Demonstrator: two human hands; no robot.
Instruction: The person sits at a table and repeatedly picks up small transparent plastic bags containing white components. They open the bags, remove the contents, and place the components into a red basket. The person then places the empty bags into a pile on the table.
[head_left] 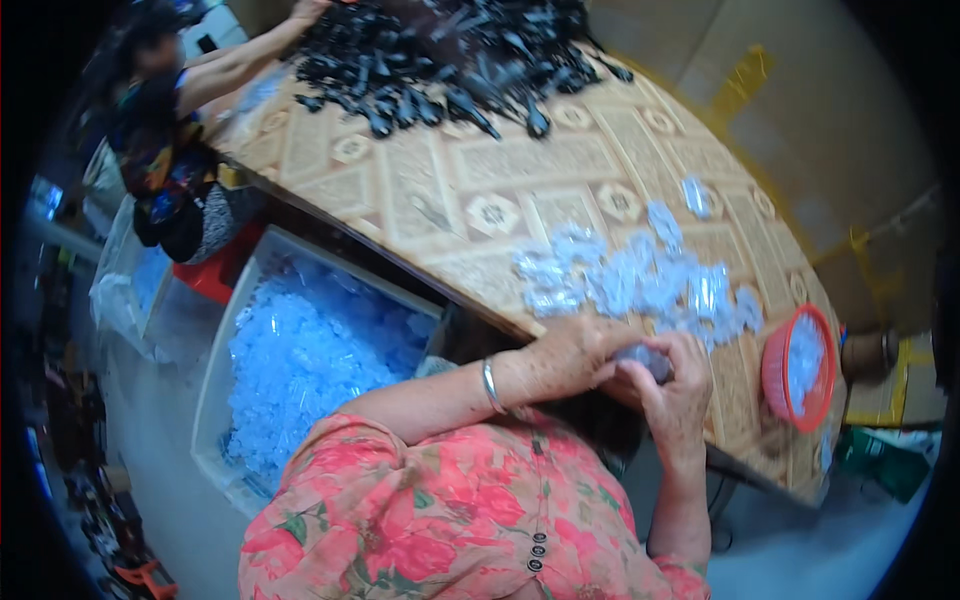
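Observation:
Near the table's front edge my two hands meet around a small grey, partly see-through rounded piece (648, 361); its exact kind is hard to make out. My right hand (678, 385) wraps it with bent fingers and thumb. My left hand (578, 352), with a bangle on its wrist, closes on it from the other side, its fingertips partly hidden. Just beyond my hands a loose heap of clear plastic pieces (640, 275) lies on the patterned table (420, 190). One clear piece (696, 197) lies apart, farther off.
A red plastic basket (768, 375) with clear pieces stands on the table at right. Left of me, a large pale bin (212, 400) holds many clear pieces. Black spoon-shaped items (450, 70) cover the far end, where another person's arm (245, 62) reaches in. Cardboard (800, 120) borders the right.

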